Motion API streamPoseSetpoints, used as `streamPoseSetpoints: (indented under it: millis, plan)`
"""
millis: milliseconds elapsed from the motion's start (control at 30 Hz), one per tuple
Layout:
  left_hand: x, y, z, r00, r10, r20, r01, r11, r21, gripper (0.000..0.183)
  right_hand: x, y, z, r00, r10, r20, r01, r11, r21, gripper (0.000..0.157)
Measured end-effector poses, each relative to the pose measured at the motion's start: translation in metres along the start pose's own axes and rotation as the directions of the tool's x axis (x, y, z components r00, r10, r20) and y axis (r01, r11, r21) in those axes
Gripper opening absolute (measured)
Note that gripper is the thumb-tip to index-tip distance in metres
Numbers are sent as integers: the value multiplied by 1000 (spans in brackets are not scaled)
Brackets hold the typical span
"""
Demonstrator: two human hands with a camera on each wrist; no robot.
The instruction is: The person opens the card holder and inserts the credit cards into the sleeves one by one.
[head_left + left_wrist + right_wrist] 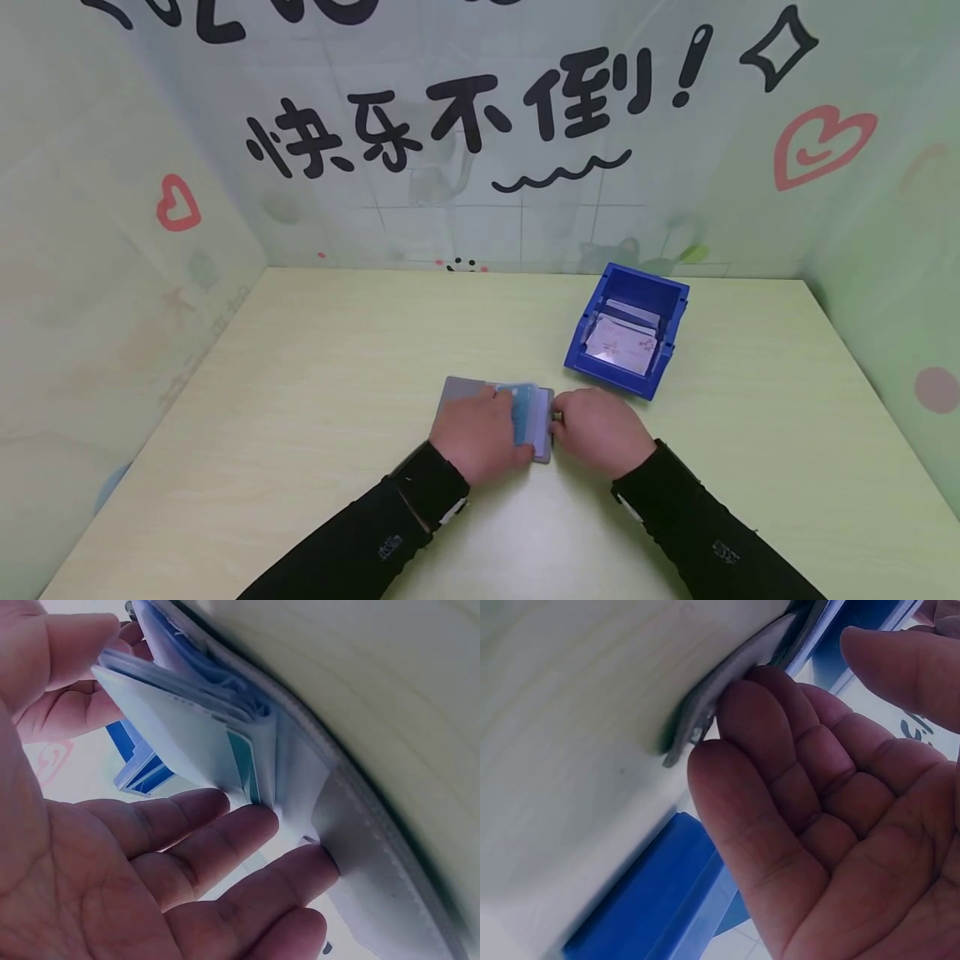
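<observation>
A grey-covered card holder (pixel 465 388) lies open on the table, with clear plastic sleeves and blue and pale cards at its right part. My left hand (pixel 480 433) is over it and grips the stack of sleeves (pixel 187 735) between thumb and fingers; in the left wrist view the stack stands away from the cover (pixel 367 825). At the holder's right edge is my right hand (pixel 600 427). Its bent fingertips (pixel 754 716) touch the cover's edge (pixel 697 724), while its thumb stays apart from them. The left hand hides much of the holder's middle.
Behind and to the right of the hands, a blue plastic box (pixel 573 354) stands slightly turned, with several cards (pixel 621 343) inside. A printed cloth (pixel 450 233) rises along the table's back edge and both sides.
</observation>
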State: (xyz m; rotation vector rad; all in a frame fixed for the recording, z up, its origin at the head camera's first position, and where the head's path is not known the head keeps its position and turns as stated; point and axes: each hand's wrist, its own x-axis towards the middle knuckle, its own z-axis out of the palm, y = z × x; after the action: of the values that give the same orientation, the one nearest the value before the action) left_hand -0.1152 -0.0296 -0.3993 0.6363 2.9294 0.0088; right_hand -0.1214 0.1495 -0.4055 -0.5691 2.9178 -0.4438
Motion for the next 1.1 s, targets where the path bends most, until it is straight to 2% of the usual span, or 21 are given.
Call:
streamPoseSetpoints:
  millis: [367,467,567,600,700,833,967,1100]
  plan:
    - [-2,-5,-3,1000,-2,28,5,996,-84,76,1,0,2,1000,-24,-12,24,1000,-14,12]
    - [-2,-7,-4,999,-1,37,5,994,-106,76,0,1,5,999,-46,-16,45,998,-37,24]
    - [-3,-9,-7,998,-11,64,20,989,-147,76,-2,0,7,995,-99,-12,97,992,-85,38]
    - [-3,-10,-8,997,-15,75,28,985,-169,75,-2,-1,8,993,-120,-12,119,987,-104,39]
    - [-4,-14,-12,995,-21,96,44,970,-241,67,-5,-3,9,984,-179,-24,172,971,-166,35]
    - [-4,-20,-15,993,-15,113,52,943,-330,49,-6,-5,9,980,-194,-39,182,961,-206,31]
    - [-5,-26,-17,992,-20,126,65,928,-368,37,-6,-5,9,981,-190,-33,178,958,-224,31]
    - [-6,-30,-18,993,-13,119,56,927,-370,38,-6,-5,9,983,-181,-15,173,957,-233,32]
